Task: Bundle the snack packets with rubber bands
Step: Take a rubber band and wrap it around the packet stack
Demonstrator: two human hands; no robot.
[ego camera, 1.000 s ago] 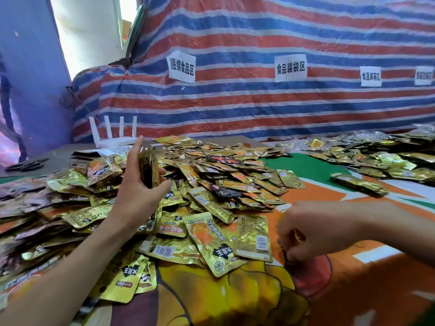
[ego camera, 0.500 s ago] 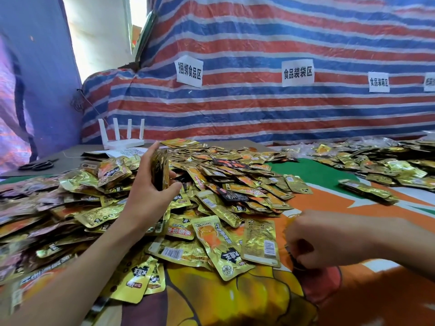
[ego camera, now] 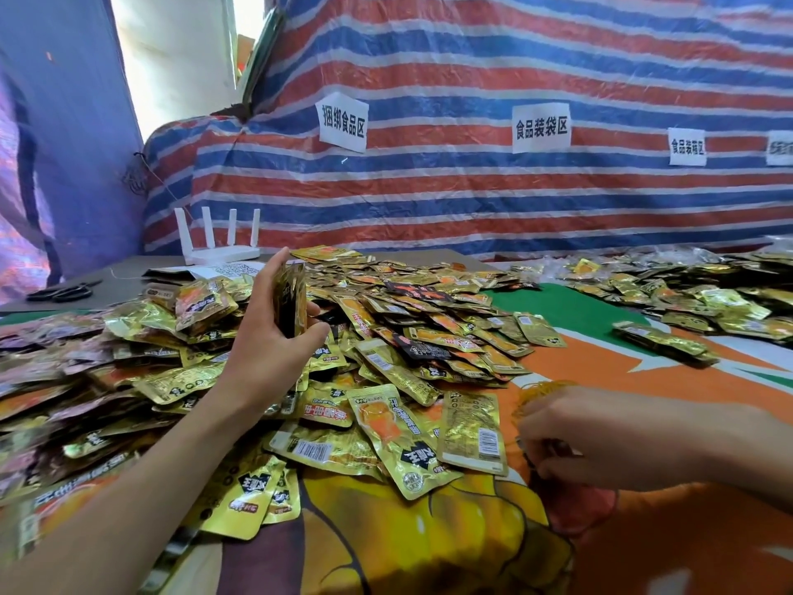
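our left grip clamps the packet stack upright, well left of our right grip, curled among rubber bands; we cannot tell if pinching.

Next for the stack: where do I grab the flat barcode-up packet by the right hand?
Pinch the barcode-up packet by its right long edge, from the right: it lies flat, that edge over bare cloth, the left against other packets.
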